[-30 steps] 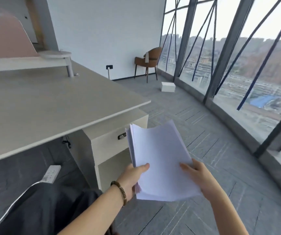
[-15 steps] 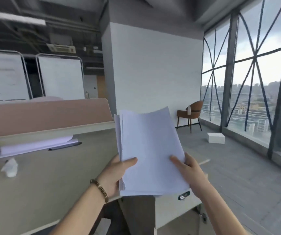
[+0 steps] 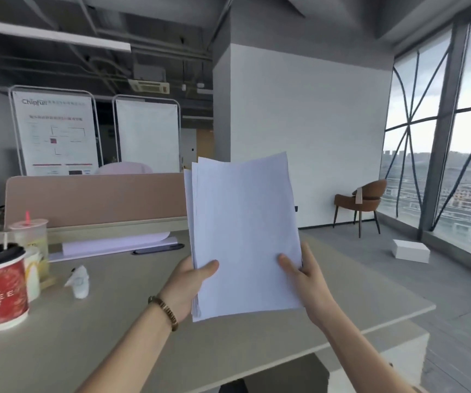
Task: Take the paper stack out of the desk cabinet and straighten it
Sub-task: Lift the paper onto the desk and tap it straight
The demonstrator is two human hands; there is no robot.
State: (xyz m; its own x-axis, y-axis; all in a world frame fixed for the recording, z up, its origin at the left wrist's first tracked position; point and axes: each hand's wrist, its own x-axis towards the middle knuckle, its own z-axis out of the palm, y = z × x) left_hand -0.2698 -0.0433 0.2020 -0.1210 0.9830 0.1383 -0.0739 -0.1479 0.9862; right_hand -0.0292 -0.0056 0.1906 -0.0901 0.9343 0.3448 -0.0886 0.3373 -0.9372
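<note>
Paper stack (image 3: 245, 236) upright between both hands, above desk (image 3: 86, 336)

The tall white poster board in a metal frame (image 3: 55, 131) at the back has the word "Chipfull" at its top in grey letters. The small writing under that word is too blurry to read.

The red paper cup with a black lid (image 3: 0, 290) on the pale grey worktop (image 3: 101, 336) shows the white letters "GEE" on its side. More letters sit before them, but they are cut off.

The white paper cup (image 3: 33, 272) just behind the red one has a yellow arch sign like an "M".
</note>
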